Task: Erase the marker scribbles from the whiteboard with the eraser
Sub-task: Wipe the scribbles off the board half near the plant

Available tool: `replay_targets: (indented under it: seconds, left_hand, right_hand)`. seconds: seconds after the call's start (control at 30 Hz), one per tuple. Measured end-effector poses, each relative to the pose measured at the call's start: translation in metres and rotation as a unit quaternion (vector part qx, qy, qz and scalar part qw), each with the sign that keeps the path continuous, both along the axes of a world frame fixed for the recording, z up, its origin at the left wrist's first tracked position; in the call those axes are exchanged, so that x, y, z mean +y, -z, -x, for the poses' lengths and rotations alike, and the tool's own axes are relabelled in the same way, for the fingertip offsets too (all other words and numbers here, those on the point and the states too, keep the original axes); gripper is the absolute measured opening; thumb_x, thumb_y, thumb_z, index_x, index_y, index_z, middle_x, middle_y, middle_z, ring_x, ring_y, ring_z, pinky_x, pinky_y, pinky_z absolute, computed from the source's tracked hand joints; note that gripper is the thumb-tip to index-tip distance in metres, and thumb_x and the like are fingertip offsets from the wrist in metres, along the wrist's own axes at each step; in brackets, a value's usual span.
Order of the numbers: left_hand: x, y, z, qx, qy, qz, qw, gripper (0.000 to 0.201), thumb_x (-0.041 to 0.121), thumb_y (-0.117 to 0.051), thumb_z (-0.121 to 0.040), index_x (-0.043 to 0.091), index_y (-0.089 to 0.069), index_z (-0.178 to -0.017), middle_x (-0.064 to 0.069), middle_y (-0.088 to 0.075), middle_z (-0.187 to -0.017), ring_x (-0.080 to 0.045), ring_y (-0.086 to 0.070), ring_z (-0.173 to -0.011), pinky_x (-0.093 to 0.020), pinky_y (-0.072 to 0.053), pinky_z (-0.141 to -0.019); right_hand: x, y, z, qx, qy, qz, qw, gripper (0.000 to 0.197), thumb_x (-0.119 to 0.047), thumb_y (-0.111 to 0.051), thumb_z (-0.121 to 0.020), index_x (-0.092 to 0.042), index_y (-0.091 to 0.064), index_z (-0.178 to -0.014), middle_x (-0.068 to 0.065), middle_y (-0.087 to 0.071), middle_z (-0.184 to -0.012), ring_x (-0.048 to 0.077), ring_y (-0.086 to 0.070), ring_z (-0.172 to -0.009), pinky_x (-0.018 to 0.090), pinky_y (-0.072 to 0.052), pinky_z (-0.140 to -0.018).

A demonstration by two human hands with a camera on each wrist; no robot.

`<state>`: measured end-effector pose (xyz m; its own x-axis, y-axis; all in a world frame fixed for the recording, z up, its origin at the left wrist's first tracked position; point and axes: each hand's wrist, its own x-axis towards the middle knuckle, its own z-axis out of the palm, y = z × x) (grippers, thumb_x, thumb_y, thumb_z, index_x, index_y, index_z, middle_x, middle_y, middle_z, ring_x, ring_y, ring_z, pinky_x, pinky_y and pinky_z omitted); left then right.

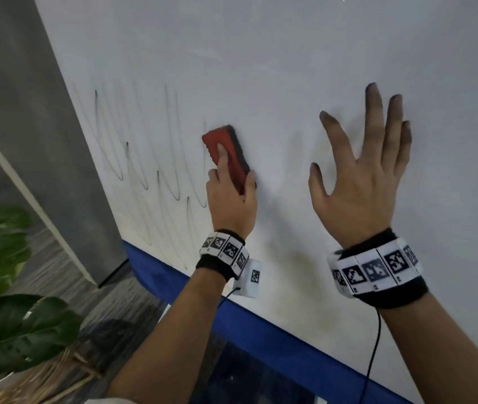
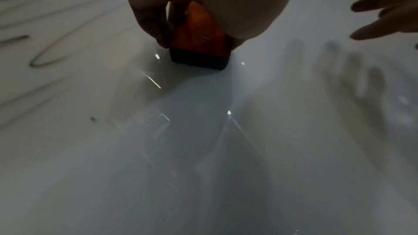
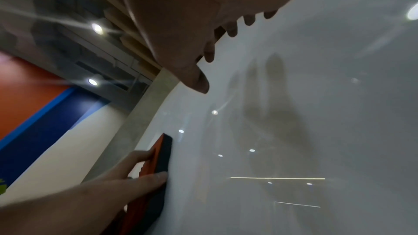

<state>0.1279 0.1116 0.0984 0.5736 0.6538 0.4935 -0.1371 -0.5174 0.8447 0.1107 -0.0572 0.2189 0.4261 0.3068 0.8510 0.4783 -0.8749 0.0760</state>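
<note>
My left hand grips a red eraser with a dark felt pad, pressing it flat on the whiteboard. Thin black zigzag scribbles run across the board to the left of the eraser. In the left wrist view the eraser sits under my palm, with the scribbles at the left. My right hand lies spread and flat on the board to the eraser's right, its fingertips smudged dark. The right wrist view shows the eraser edge-on in my left hand.
A blue band runs along the board's lower edge. A grey pillar stands at the board's left side. A leafy green plant sits low at the left. The board right of the eraser shows only faint smears.
</note>
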Motion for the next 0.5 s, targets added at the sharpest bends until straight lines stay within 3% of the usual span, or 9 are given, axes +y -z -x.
replay_targets:
  seconds: [0.07, 0.13, 0.2, 0.23, 0.3, 0.37, 0.4, 0.43, 0.5]
  left_hand:
    - [0.019, 0.004, -0.003, -0.009, 0.007, 0.098, 0.995, 0.075, 0.036, -0.056, -0.1, 0.028, -0.014, -0.161, 0.012, -0.045, -0.136, -0.005, -0.05, -0.116, -0.02, -0.042, -0.098]
    - [0.036, 0.012, -0.002, 0.013, -0.003, 0.191, 0.981, 0.075, 0.035, -0.055, -0.101, 0.028, -0.012, -0.161, 0.01, -0.042, -0.145, -0.01, -0.052, -0.123, -0.026, -0.042, -0.105]
    - [0.041, 0.009, -0.001, 0.039, 0.001, 0.217, 0.975, 0.076, 0.037, -0.055, -0.1, 0.029, -0.011, -0.161, 0.002, -0.045, -0.149, -0.019, -0.054, -0.128, -0.032, -0.044, -0.108]
    - [0.039, 0.0, 0.0, 0.031, 0.014, 0.199, 0.979, 0.076, 0.037, -0.057, -0.1, 0.028, -0.013, -0.161, -0.001, -0.047, -0.149, -0.019, -0.054, -0.13, -0.033, -0.044, -0.109]
    - [0.031, -0.022, 0.0, -0.032, 0.062, 0.075, 0.995, 0.076, 0.038, -0.06, -0.097, 0.025, -0.019, -0.16, 0.001, -0.051, -0.141, -0.014, -0.053, -0.124, -0.032, -0.046, -0.106]
    - [0.031, -0.041, -0.002, -0.055, 0.101, -0.079, 0.99, 0.075, 0.042, -0.06, -0.097, 0.029, -0.02, -0.16, 0.001, -0.052, -0.119, -0.019, -0.056, -0.106, -0.035, -0.053, -0.092]
    - [0.038, -0.048, -0.004, -0.057, 0.1, -0.116, 0.987, 0.075, 0.044, -0.059, -0.097, 0.03, -0.019, -0.16, 0.0, -0.051, -0.111, -0.02, -0.054, -0.098, -0.037, -0.054, -0.085]
    - [0.046, -0.049, -0.007, -0.057, 0.086, -0.122, 0.987, 0.075, 0.043, -0.059, -0.097, 0.03, -0.02, -0.16, 0.001, -0.05, -0.11, -0.02, -0.054, -0.096, -0.037, -0.054, -0.084]
    - [0.074, -0.046, -0.011, -0.056, 0.036, -0.046, 0.997, 0.075, 0.041, -0.059, -0.097, 0.026, -0.021, -0.16, 0.006, -0.05, -0.122, -0.013, -0.053, -0.109, -0.036, -0.051, -0.097]
  right_hand:
    - [0.005, 0.0, -0.002, 0.02, 0.004, 0.0, 1.0, 0.065, -0.025, -0.063, -0.089, -0.024, -0.045, -0.151, 0.019, -0.019, -0.166, 0.043, -0.013, -0.154, 0.056, -0.015, -0.124]
    - [0.005, 0.011, -0.003, 0.066, 0.03, 0.023, 0.997, 0.071, -0.026, -0.065, -0.089, -0.024, -0.039, -0.155, 0.018, -0.012, -0.168, 0.041, -0.008, -0.155, 0.058, -0.013, -0.124]
    - [0.004, 0.023, -0.003, 0.099, 0.073, 0.06, 0.991, 0.081, -0.026, -0.069, -0.087, -0.022, -0.031, -0.158, 0.016, -0.005, -0.169, 0.041, -0.004, -0.155, 0.06, -0.012, -0.124]
    - [0.004, 0.025, -0.002, 0.104, 0.088, 0.067, 0.988, 0.084, -0.025, -0.07, -0.086, -0.021, -0.028, -0.159, 0.016, -0.004, -0.169, 0.041, -0.004, -0.155, 0.06, -0.011, -0.124]
    - [0.013, 0.019, 0.002, 0.103, 0.095, 0.043, 0.989, 0.087, -0.026, -0.069, -0.086, -0.021, -0.024, -0.16, 0.015, -0.005, -0.169, 0.041, -0.004, -0.155, 0.06, -0.009, -0.125]
    - [0.028, 0.007, 0.004, 0.096, 0.079, 0.011, 0.992, 0.086, -0.029, -0.067, -0.086, -0.022, -0.023, -0.16, 0.016, -0.005, -0.169, 0.041, -0.002, -0.155, 0.057, -0.007, -0.125]
    - [0.035, 0.001, 0.004, 0.09, 0.071, 0.004, 0.993, 0.085, -0.029, -0.066, -0.086, -0.022, -0.024, -0.16, 0.016, -0.004, -0.169, 0.041, -0.002, -0.155, 0.056, -0.006, -0.125]
    - [0.038, -0.003, 0.003, 0.085, 0.068, 0.002, 0.994, 0.085, -0.029, -0.065, -0.087, -0.023, -0.024, -0.16, 0.016, -0.003, -0.169, 0.041, -0.001, -0.156, 0.055, -0.006, -0.126]
    - [0.042, -0.008, 0.0, 0.086, 0.074, 0.006, 0.994, 0.084, -0.028, -0.066, -0.087, -0.024, -0.024, -0.16, 0.016, -0.002, -0.169, 0.041, 0.0, -0.156, 0.055, -0.007, -0.126]
